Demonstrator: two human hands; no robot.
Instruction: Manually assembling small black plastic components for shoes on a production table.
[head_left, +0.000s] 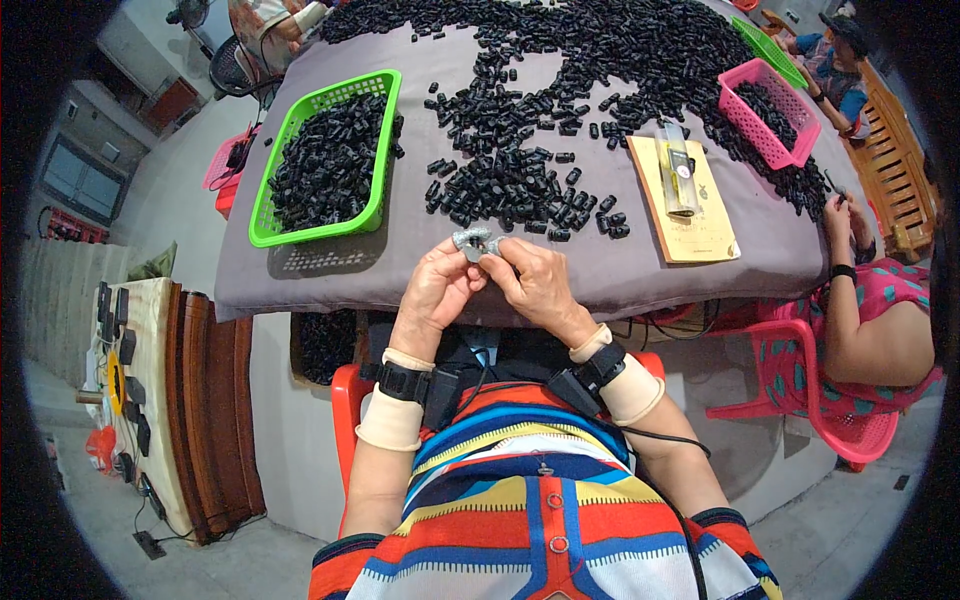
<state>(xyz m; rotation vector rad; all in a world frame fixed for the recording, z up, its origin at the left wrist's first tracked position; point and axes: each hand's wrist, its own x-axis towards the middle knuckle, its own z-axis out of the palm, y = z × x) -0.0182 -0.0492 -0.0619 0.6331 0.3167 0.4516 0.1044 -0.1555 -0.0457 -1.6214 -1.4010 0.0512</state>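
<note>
At the table's near edge my left hand (438, 288) and my right hand (537, 282) meet, fingers bent and closed in a pinch. Silvery grey wraps cover some of the fingertips. Pinched between the two hands is a small dark piece (478, 243), mostly covered by the fingers, so its exact shape is hard to make out. Just beyond the fingertips lies a loose pile of small black cylindrical parts (515, 195). To the left of my hands stands a bright green plastic basket (258, 232) filled with similar black parts.
A yellowish notepad (705, 235) with a clear tube-like tool (680, 180) lies to the right on the grey tablecloth (420, 130). Farther right stands a pink basket (803, 150) of parts. A co-worker's hands (848, 215) work at the right edge. More people sit at the far corners.
</note>
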